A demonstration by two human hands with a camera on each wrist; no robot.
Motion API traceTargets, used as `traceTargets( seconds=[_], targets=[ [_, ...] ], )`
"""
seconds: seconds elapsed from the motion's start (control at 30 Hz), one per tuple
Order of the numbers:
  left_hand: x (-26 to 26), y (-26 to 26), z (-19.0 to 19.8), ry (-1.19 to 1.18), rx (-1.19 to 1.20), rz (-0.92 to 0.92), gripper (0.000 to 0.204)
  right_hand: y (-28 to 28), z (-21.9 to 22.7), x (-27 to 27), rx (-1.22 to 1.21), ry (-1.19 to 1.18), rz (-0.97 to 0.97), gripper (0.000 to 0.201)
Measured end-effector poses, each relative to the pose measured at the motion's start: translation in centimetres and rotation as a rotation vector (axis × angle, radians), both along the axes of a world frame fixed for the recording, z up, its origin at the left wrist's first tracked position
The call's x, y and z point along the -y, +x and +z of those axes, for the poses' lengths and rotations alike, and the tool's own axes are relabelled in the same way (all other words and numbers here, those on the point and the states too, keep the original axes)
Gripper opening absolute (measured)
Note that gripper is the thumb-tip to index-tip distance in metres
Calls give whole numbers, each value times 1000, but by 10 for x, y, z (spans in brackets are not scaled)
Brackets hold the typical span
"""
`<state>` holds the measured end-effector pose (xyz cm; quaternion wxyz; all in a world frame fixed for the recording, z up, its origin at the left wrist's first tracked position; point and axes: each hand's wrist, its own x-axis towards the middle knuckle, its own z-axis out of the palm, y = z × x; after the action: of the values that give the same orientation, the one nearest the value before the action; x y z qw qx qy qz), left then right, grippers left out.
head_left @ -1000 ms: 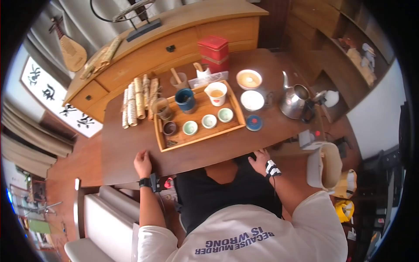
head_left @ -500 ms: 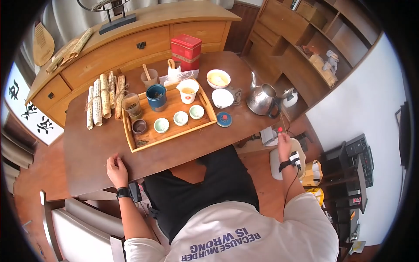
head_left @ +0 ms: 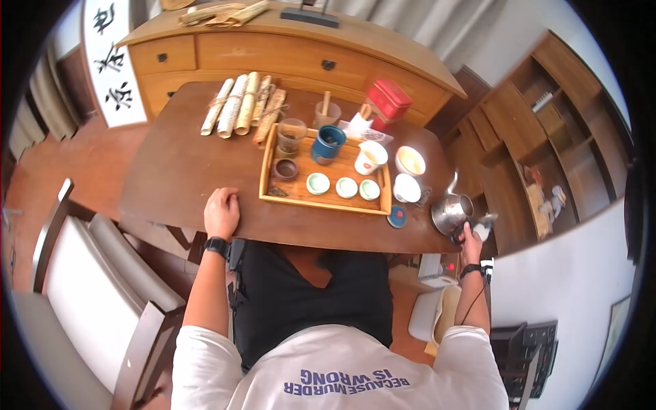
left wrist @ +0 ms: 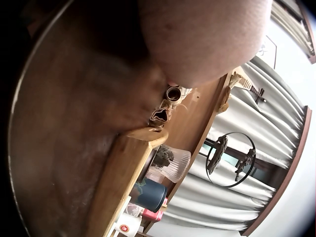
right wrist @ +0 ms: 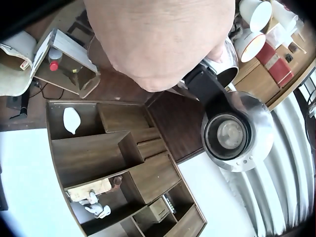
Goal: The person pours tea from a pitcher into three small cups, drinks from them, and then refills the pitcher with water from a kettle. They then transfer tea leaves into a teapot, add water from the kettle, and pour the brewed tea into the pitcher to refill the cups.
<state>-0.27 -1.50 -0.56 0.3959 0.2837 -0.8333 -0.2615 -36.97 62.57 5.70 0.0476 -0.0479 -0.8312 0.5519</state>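
Note:
My right hand [head_left: 471, 244] grips the black handle [right wrist: 205, 86] of a steel kettle [head_left: 447, 214] at the table's right end. The kettle's round lid [right wrist: 261, 123] stands flipped open above the handle in the right wrist view; the hand itself hides most of its fingers there. Resting on the table's front left part, my left hand [head_left: 222, 212] has loosely bent fingers and holds nothing. Between the hands lies a wooden tray [head_left: 326, 200] bearing a blue cup [head_left: 328, 152], a white pitcher [head_left: 365, 162], a small dark cup [head_left: 285, 170] and three pale green cups.
Beside the kettle are two white bowls, one [head_left: 407, 188] nearer, and a blue round lid [head_left: 396, 217]. Rolled scrolls [head_left: 234, 109] and a red tin [head_left: 387, 102] lie farther back. A waste bin [head_left: 427, 314] stands below the table's right edge.
My right hand has risen from near my lap, out to the right and onto the kettle's handle. The left hand stays on the table. The head view has shifted.

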Motion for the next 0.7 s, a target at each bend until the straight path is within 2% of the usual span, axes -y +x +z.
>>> traceTargets(
  seconds=[0.03,0.07,0.13,0.3,0.37,0.5,0.53,0.7],
  targets=[
    [-1,0,2,13,6,3,11,1,4,8,25,-60,11,42],
    [-2,1,4,24,13,0,12,4,2,16,35,-257,41,38],
    [-2,1,5,52,30,5,12,10,5,28,23,-370,47,32],
    [-3,2,7,58,30,13,12,22,19,42,-49,-334,-59,26],
    [-3,2,5,64,41,6,12,36,40,55,-101,-321,-56,26],
    [-3,2,5,53,70,1,11,44,90,75,-196,-274,90,27],
    [-3,1,7,65,67,2,11,38,96,72,-231,-242,185,26],
    [-2,1,5,83,64,12,11,49,146,143,-286,-207,378,22]
  ],
)
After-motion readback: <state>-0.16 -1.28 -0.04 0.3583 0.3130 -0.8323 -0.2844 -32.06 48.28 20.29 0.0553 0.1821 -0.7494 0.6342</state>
